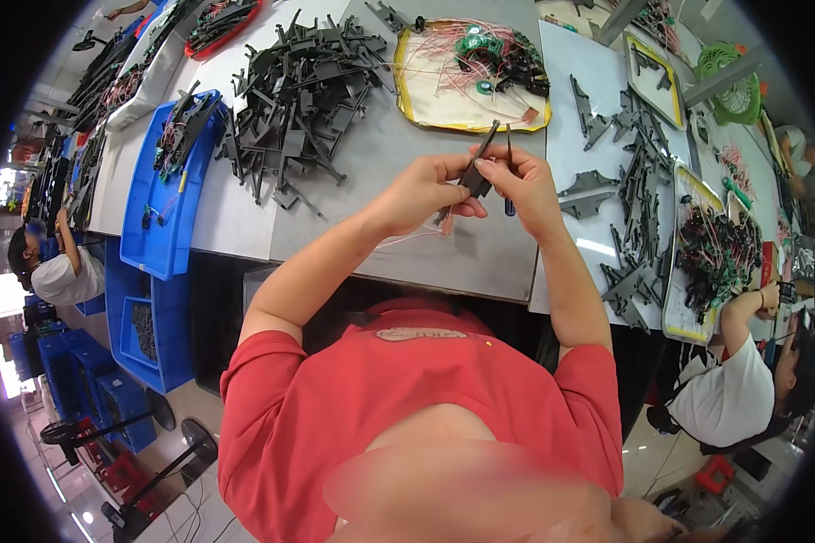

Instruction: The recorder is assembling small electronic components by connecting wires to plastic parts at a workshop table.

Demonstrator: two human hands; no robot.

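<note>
Above the near part of the grey table [389, 244], my two hands meet. My left hand [418, 192] is closed on a long, dark grey plastic part [483, 149], held at a slant. Pinkish wires [447, 223] hang below it. My right hand [530, 188] presses its thumb near the same part. A slim dark tool [509, 145] with a blue lower end sticks out of the right hand; its exact kind is unclear. Beyond the hands lies a yellow-edged tray [417, 109] with green circuit boards [480, 43], pink wires and black pieces.
A large heap of dark grey plastic parts [290, 100] covers the back left. Beside it stands a blue bin [145, 244] with a few wired pieces. More grey parts [643, 181] lie on the right. Co-workers sit at far left [68, 276] and right [729, 394].
</note>
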